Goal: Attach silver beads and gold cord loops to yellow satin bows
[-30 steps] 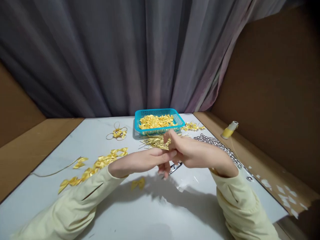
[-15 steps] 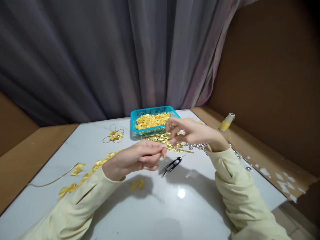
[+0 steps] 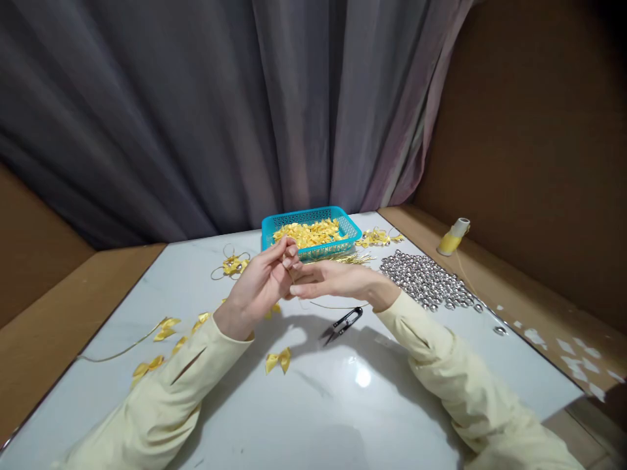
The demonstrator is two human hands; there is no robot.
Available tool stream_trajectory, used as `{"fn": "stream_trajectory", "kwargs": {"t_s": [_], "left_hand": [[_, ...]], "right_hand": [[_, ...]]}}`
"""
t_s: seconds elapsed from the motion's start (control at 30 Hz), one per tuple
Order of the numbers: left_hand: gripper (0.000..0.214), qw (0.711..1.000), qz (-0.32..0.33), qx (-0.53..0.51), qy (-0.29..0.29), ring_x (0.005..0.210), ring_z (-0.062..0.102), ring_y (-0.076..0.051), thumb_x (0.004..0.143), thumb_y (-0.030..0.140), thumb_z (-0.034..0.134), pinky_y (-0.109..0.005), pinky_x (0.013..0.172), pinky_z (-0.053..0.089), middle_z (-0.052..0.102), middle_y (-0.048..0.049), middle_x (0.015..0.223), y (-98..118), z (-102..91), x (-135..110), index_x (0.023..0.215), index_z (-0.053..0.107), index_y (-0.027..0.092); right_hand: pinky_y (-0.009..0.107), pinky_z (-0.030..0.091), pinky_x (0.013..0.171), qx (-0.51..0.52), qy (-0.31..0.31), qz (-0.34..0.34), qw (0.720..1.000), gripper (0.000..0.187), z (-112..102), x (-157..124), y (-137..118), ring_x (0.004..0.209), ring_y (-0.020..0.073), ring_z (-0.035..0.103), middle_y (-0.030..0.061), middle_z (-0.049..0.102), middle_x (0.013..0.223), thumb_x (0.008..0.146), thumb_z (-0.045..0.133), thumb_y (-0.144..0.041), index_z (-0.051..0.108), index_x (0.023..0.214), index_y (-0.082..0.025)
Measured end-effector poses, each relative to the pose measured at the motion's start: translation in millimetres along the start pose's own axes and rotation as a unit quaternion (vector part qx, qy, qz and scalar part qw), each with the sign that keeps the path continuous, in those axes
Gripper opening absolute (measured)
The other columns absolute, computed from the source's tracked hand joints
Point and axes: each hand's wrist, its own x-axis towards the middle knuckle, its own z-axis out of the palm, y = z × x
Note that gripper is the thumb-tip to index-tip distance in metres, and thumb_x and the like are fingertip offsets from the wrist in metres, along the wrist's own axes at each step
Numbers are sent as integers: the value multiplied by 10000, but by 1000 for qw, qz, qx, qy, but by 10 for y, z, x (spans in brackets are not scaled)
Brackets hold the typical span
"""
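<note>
Hands meet above the middle of the white table point(image 3: 313, 418), both in pale yellow sleeves. The left hand point(image 3: 257, 287) is raised with its fingertips pinched shut on a thin gold cord point(image 3: 337, 306). The cord's slack curves away under the other wrist and lies on the tabletop. The right hand point(image 3: 340, 281) lies flatter, fingers stretched toward nine o'clock until they touch the left hand's. From here I cannot tell whether it grips the cord or only steadies it.

Just below the right wrist, at about five o'clock from the joined fingers, a pair of black thread snips point(image 3: 343, 324) rests on the table. A single yellow ribbon bow point(image 3: 278, 360) lies at six o'clock, near the snips but not touching them. At twelve o'clock stands a turquoise basket point(image 3: 274, 225) heaped with more yellow bows, with a bundle of gold sticks point(image 3: 350, 259) against its front edge. A spread of silver beads point(image 3: 424, 281) sits at three o'clock, and beyond it, at two o'clock, a yellow thread spool point(image 3: 453, 236) stands on the brown ledge. A looped bow ornament point(image 3: 232, 264) lies at ten o'clock. A loose trail of bows point(image 3: 166, 326) runs off toward eight o'clock. A grey curtain point(image 3: 220, 117) hangs behind everything.
</note>
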Motion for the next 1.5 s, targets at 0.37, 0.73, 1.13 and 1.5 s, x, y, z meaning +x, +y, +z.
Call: {"fn": "stream_trajectory", "kwargs": {"t_s": [0.37, 0.73, 1.13, 1.5], "left_hand": [[381, 999, 34, -5, 10, 305, 341, -19, 958, 84, 233, -132, 375, 374, 376, 69, 436, 221, -61, 14, 708, 521, 95], [365, 996, 36, 37, 74, 634, 663, -79, 954, 87, 258, -175, 681, 557, 679, -54, 683, 254, -143, 56, 787, 582, 81], [264, 850, -233, 468, -57, 372, 558, -150, 757, 288, 650, -213, 395, 414, 613, -68, 442, 140, -223, -10, 591, 667, 84], [322, 893, -62, 407, -181, 453, 403, -96, 839, 434, 506, -201, 444, 329, 491, 1, 549, -139, 443, 83, 698, 568, 151]], "right_hand": [[218, 143, 400, 10, 53, -17, 998, 304, -136, 2, 110, 379, 50, 158, -105, 249, 408, 910, 428, -344, 560, 737, -132], [222, 242, 454, -214, 229, -25, 949, 300, -370, -271, -183, 409, 57, 309, -64, 383, 430, 898, 436, -314, 507, 657, -151], [251, 194, 490, -552, 271, -122, 779, 284, -175, -501, -509, 475, 76, 212, -53, 277, 509, 866, 405, -193, 330, 592, -187], [216, 234, 465, -518, 168, -34, 838, 124, -178, -552, -533, 473, 71, 328, -25, 451, 552, 768, 439, -100, 454, 661, -162]]}}
